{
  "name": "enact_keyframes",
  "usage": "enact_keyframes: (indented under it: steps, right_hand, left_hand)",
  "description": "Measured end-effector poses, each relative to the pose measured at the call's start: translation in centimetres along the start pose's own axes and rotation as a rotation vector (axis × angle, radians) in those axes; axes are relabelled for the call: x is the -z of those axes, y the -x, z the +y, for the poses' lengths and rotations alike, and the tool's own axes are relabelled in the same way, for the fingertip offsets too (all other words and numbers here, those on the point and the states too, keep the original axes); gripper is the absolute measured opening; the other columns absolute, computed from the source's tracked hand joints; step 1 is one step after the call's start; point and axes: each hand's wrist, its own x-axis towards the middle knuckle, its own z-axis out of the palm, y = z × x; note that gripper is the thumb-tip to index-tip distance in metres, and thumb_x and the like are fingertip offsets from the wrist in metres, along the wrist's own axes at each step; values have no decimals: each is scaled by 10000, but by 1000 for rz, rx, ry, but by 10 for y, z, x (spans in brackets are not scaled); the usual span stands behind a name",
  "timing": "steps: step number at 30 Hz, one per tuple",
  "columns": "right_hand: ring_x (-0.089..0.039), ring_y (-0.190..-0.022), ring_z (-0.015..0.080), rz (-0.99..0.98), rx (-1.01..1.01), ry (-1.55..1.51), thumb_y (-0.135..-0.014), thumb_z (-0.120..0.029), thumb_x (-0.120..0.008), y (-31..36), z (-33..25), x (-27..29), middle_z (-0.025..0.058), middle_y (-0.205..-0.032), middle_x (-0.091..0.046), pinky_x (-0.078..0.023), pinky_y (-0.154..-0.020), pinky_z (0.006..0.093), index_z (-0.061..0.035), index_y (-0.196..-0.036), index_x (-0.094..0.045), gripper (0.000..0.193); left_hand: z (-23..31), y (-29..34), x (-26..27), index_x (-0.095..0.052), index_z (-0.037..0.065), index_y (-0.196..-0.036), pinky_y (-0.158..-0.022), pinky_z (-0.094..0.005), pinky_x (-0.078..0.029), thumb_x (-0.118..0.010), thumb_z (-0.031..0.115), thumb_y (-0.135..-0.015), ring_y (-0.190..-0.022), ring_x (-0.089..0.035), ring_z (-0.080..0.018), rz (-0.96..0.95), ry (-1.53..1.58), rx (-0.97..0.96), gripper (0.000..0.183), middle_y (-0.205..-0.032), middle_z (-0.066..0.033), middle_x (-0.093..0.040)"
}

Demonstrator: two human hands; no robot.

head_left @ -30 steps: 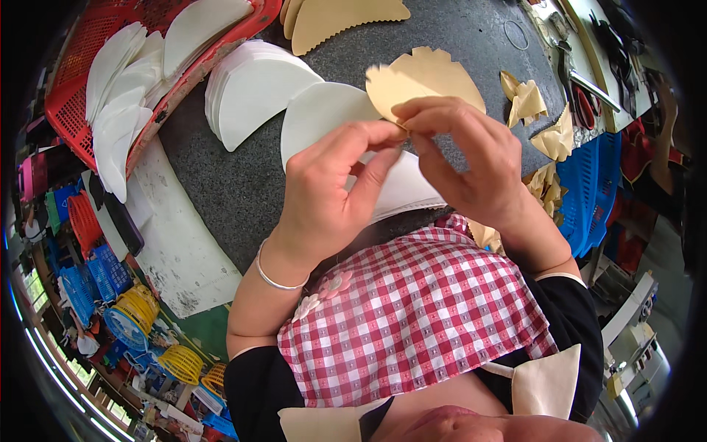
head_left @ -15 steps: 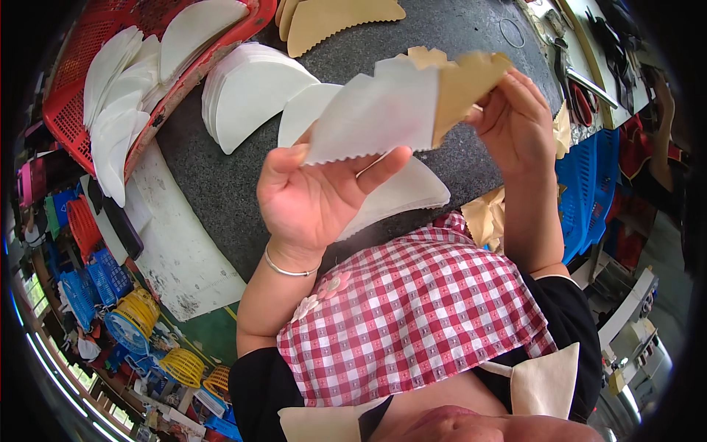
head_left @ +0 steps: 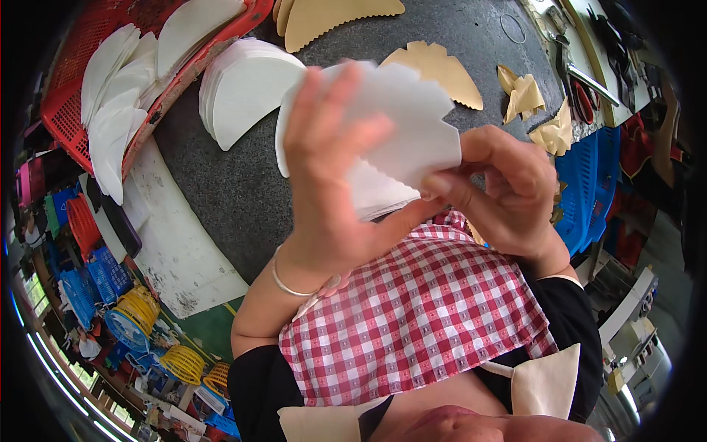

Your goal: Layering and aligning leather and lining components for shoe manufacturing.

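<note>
My right hand [head_left: 508, 195] pinches the lower right corner of a white piece [head_left: 416, 125] with a zigzag edge between thumb and fingers. I cannot tell whether it is cloth or paper. My left hand [head_left: 324, 162] is raised at the piece's left side, its fingers spread and smeared by motion; its thumb reaches toward the right fingertips. On the dark table beyond lies a gold piece [head_left: 434, 72] with a notched edge. More white pieces [head_left: 379, 188] lie beneath the held one, partly hidden by it and my left hand.
A stack of white curved pieces [head_left: 250, 88] stands left of my hands, beside a red basket [head_left: 66, 110] holding more. Gold pieces [head_left: 331, 22] lie at the far edge. Crumpled gold scraps [head_left: 524, 97], scissors [head_left: 582, 103] and a blue basket [head_left: 589, 191] are on the right.
The gold piece has left my right hand and now lies on the table. My right hand has moved down and grips the white piece's corner. My left hand's fingers have lifted and spread.
</note>
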Motion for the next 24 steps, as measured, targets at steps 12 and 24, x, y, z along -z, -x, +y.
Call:
enact_keyframes:
  steps: [12,24]
  right_hand:
    - [-616,-620,120,-302,-495,-122,-939,-146,-718,5,48,5,56,-725,-642,-480,-562,275,37,-921,-659,192]
    - [-591,-512,237,-256,-268,350,-910,-187,-766,9,59,-16,136,-617,-600,-438,-509,367,11,-812,-612,269]
  left_hand:
    - [3,71,34,-679,0,-781,-516,-217,-485,-719,124,-971,-572,-661,-68,-258,625,938,230,-677,-58,-718]
    - [-2,72,19,-628,7,-696,-463,-251,-429,-741,183,-953,-503,-611,-69,-370,300,875,331,-560,-44,-639]
